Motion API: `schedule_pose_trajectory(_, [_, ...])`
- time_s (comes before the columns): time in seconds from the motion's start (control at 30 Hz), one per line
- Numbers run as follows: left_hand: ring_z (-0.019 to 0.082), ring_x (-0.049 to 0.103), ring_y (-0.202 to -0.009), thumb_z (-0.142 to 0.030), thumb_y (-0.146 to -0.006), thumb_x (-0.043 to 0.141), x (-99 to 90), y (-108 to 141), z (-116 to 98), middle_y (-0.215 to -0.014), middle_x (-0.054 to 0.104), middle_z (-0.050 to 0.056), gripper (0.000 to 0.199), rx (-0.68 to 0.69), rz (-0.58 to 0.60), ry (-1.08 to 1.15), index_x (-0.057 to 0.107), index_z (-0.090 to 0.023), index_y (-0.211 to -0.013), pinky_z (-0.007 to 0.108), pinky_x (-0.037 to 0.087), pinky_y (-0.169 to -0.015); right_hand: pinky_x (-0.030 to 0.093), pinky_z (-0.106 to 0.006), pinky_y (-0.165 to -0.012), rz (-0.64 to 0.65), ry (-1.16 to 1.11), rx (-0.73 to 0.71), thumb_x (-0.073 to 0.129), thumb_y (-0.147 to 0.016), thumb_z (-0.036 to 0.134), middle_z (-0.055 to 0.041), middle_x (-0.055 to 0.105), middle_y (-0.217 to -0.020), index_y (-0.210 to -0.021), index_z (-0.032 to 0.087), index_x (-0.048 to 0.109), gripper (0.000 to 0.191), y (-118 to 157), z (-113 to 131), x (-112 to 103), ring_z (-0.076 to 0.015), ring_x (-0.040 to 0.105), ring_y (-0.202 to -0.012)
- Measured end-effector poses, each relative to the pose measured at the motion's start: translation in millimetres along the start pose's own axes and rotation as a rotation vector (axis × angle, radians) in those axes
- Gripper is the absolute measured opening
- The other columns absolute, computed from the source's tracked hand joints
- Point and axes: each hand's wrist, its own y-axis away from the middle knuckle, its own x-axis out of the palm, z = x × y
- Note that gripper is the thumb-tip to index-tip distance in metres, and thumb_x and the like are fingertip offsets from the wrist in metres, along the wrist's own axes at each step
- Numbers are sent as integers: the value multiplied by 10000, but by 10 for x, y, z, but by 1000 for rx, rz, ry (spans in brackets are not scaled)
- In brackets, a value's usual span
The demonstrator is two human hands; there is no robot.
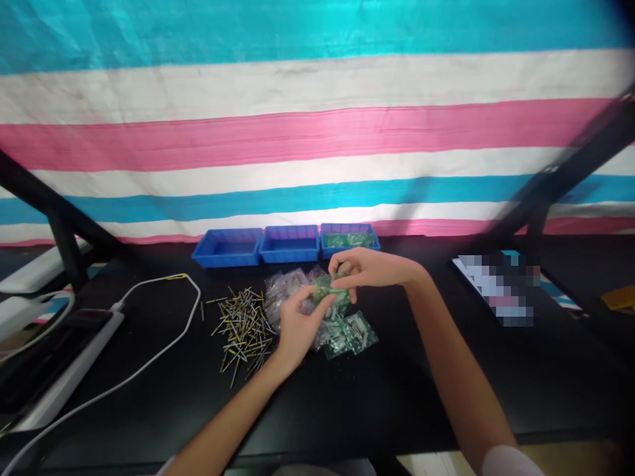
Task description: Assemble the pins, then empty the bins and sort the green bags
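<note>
A small green plastic bag [323, 288] is pinched between both of my hands above the middle of the table. My left hand [299, 322] grips its near left side with thumb and fingertips. From the upper right, my right hand [361, 270] pinches the other side with curled fingers. What is inside this bag cannot be made out. Just below lie several green-tinted bags [353, 332] with silvery pieces in them. Clear plastic bags [285, 294] are heaped behind my left hand. Left of them spreads a loose pile of thin metal pins [243, 330] with yellowish parts.
Three blue trays stand in a row behind the heap; the right tray [376, 247] has green bags in it, while the left tray [225, 262] and middle tray [290, 256] look bare. A white cable [149, 362] curves across the left. A partly blurred flat object [496, 291] lies right.
</note>
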Motion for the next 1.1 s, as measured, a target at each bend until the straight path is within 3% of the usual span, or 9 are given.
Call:
schedule_pose_trajectory(0.23, [167, 604, -804, -263, -763, 622, 7, -8, -14, -847, 665, 30, 151, -26, -103, 169, 612, -171, -882, 287, 457, -764, 470, -244, -600, -121, 64, -87, 632, -761, 358, -18, 651, -786, -926, 176, 594, 248, -59, -36, 14, -131, 618, -656])
schedule_pose_trajectory(0.4, [179, 588, -897, -148, -743, 603, -30, -36, 18, -907, 644, 34, 49, 86, -131, 99, 585, -186, -769, 307, 437, -802, 447, -231, -624, -220, 178, -150, 616, -736, 200, -16, 665, -875, -724, 189, 658, 45, -86, -32, 9, -125, 598, -728])
schedule_pose_trajectory(0.53, [190, 576, -938, -55, -691, 580, -55, -41, 19, -926, 643, 28, 137, 135, -137, 59, 575, -188, -663, 363, 406, -884, 449, -236, -671, -236, 231, -209, 590, -725, 136, -24, 640, -1011, -668, 196, 680, 122, -88, -60, -11, -155, 594, -886])
schedule_pose_trajectory(0.83, [209, 536, -1027, -75, -692, 570, -100, -45, -9, -1047, 638, 11, 172, 143, -207, -31, 611, -209, -594, 401, 364, -934, 459, -265, -744, -215, 276, -202, 634, -722, 148, -19, 589, -1123, -688, 233, 719, 125, -48, -2, -2, -198, 537, -1033])
schedule_pose_trajectory(0.93, [198, 559, -954, -80, -684, 568, -101, -59, 33, -931, 643, 13, 136, 102, -239, 15, 583, -197, -617, 363, 391, -892, 459, -257, -723, -246, 265, -233, 642, -721, 153, -26, 603, -1098, -707, 222, 719, 105, -52, 3, 8, -185, 559, -981])
schedule_pose_trajectory(1.03, [161, 568, -799, -91, -695, 562, -76, -61, 60, -746, 584, -12, 112, 36, -235, 101, 526, -186, -646, 294, 424, -789, 457, -243, -645, -265, 210, -237, 617, -742, 154, -29, 666, -865, -764, 189, 706, 98, -76, -28, 11, -144, 603, -770])
schedule_pose_trajectory(1.1, [140, 558, -745, -125, -717, 578, -53, -57, 58, -731, 553, -21, 83, 4, -211, 165, 520, -185, -717, 260, 431, -735, 453, -237, -609, -275, 169, -229, 602, -754, 158, -18, 665, -747, -789, 173, 696, 102, -92, -53, 6, -125, 594, -669])
